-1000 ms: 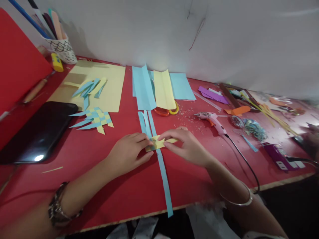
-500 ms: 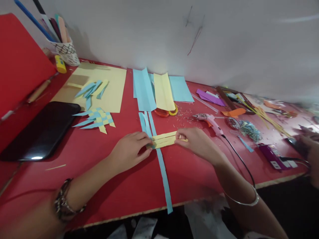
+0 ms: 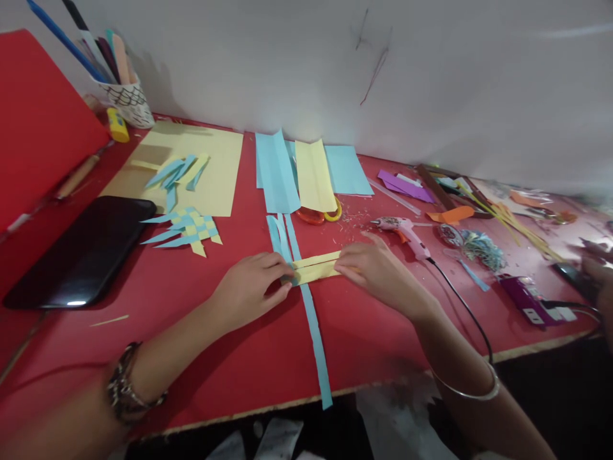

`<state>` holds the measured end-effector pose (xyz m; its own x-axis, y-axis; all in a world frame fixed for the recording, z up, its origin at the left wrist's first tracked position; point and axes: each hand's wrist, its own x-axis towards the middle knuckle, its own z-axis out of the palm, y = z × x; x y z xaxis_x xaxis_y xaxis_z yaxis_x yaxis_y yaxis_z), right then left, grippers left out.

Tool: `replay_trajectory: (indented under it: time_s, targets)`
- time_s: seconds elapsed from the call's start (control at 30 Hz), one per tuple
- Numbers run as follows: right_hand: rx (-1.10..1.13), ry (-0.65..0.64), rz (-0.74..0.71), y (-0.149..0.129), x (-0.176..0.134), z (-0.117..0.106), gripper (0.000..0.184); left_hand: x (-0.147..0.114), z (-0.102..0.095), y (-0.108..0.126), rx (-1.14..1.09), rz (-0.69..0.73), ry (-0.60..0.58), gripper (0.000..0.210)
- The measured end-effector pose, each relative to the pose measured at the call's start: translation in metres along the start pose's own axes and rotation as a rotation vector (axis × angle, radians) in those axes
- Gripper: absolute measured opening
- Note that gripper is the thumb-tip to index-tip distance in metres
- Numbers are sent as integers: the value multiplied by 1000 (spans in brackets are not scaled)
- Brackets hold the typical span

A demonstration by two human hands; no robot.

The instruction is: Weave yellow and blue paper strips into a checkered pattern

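My left hand (image 3: 253, 284) presses thumb and fingers together at the left ends of some yellow paper strips (image 3: 316, 267), where they cross blue paper. Closed on the right ends of those strips is my right hand (image 3: 378, 271); its fingertips hide the ends. A long blue paper strip (image 3: 313, 338) passes by the crossing and runs down past the table's front edge. Further blue strips (image 3: 282, 239) stretch up behind my left fingertips. How the strips interlace there is hidden by my fingers.
Left lie a woven blue-and-yellow paper piece (image 3: 191, 227) and a black phone (image 3: 81, 252). Folded sheets (image 3: 278, 179) partly cover scissors (image 3: 332, 211) behind. A pink glue gun (image 3: 402, 233), its cord, and a purple power box (image 3: 522, 297) are right; another person's hand (image 3: 598, 275) shows at the edge.
My right fingers have shifted slightly on the yellow strips. The lower gap between the strips has closed, leaving one gap visible. My left hand stays in place.
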<state>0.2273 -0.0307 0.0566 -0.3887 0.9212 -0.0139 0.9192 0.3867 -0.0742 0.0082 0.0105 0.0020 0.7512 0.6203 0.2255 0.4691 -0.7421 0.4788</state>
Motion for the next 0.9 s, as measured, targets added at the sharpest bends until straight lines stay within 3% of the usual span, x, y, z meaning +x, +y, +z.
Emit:
replay_trajectory:
  time_s: [0.13,0.37,0.53,0.73,0.9]
  targets:
    - [-28,127,-11,-1,-3,-4,23,0,-1,1,-4,-19,-16,24]
    - [301,54,-15,-10,10,-21,21,-1,-1,3,4,-50,-13,23]
    - [550,16,-76,-32,24,-9,19,-2,2,1,34,-9,32,26]
    - [547,0,-40,-52,33,11,16,-2,2,0,43,20,32,27]
    - [640,-17,-106,-50,33,10,12,-1,2,2,42,-2,35,35]
